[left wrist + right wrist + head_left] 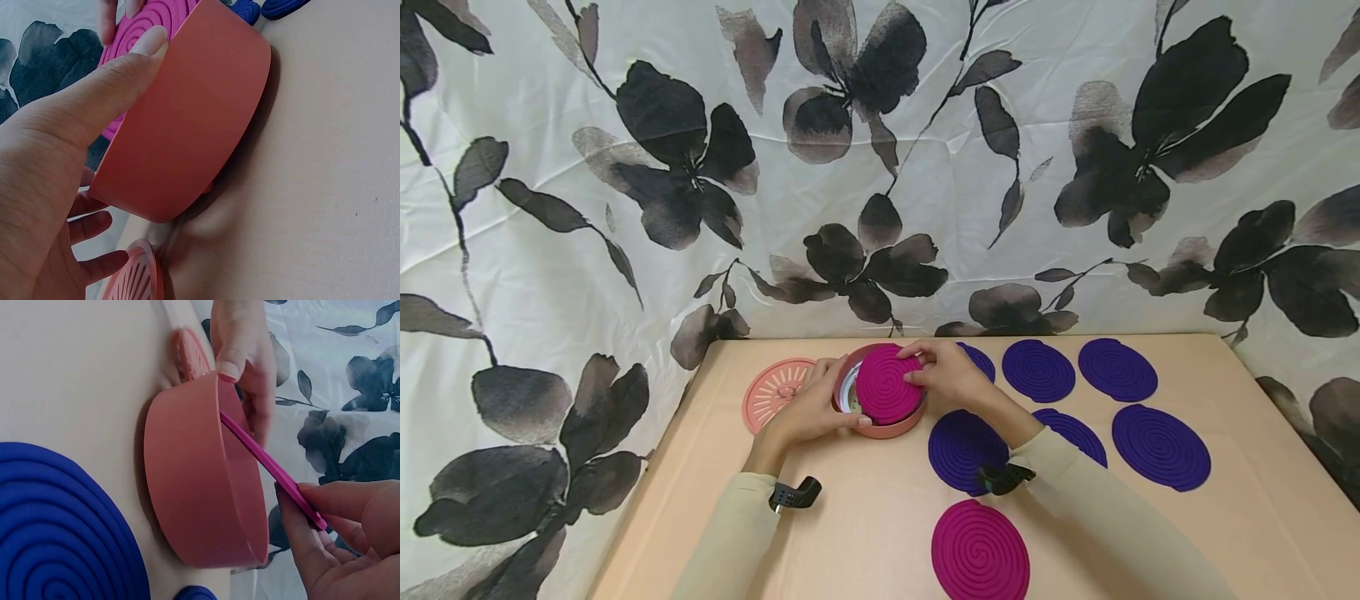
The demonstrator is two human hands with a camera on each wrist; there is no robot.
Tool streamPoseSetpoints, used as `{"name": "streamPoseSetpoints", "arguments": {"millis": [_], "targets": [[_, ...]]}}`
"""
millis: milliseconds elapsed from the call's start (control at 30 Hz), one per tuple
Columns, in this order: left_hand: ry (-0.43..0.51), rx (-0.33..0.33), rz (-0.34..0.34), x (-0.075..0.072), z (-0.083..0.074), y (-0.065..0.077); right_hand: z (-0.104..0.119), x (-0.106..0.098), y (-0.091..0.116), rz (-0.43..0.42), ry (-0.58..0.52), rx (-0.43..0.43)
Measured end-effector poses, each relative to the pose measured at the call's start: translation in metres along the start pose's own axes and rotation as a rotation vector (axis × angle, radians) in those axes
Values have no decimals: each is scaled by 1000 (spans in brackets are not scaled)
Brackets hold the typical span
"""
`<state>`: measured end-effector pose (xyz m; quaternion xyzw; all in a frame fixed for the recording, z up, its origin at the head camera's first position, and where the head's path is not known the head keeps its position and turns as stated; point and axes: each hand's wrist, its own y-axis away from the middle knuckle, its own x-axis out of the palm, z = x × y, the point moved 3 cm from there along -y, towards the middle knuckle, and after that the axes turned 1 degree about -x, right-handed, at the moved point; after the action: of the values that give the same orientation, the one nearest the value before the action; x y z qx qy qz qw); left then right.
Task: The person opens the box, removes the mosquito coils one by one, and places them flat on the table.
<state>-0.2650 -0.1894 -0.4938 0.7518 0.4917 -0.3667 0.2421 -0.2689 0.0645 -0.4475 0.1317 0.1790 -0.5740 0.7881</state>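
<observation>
A round coral container [883,430] stands near the far edge of the table. My left hand [808,407] holds its left side, with the thumb [150,47] at the rim and the other fingers around the outer wall. Between thumb and fingers my right hand [951,371] pinches a pink spiral coaster [887,385]. In the right wrist view this coaster [265,462] is tilted, one edge inside the container's mouth and the other in the fingers. Part of the container's inside is hidden beneath the coaster.
A coral slotted lid [767,392] lies left of the container, partly behind my left hand. Several dark blue spiral coasters [1161,446] are spread over the right side, some partly under my right arm. Another pink coaster [981,552] lies at the front. Floral cloth [970,183] hangs behind the table.
</observation>
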Motion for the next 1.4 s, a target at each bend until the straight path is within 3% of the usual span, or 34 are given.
{"name": "streamPoseSetpoints", "arguments": {"millis": [567, 867, 1233, 1400], "targets": [[-3, 9, -7, -2, -2, 2, 0, -37, 28, 65, -141, 6], [-11, 12, -11, -1, -1, 2, -3, -58, 47, 104, -131, -13], [-11, 8, -8, 0, -2, 2, -6, -76, 74, 76, -76, -2], [-4, 9, -11, -1, -4, 2, -9, -84, 87, 88, -108, -10]]}}
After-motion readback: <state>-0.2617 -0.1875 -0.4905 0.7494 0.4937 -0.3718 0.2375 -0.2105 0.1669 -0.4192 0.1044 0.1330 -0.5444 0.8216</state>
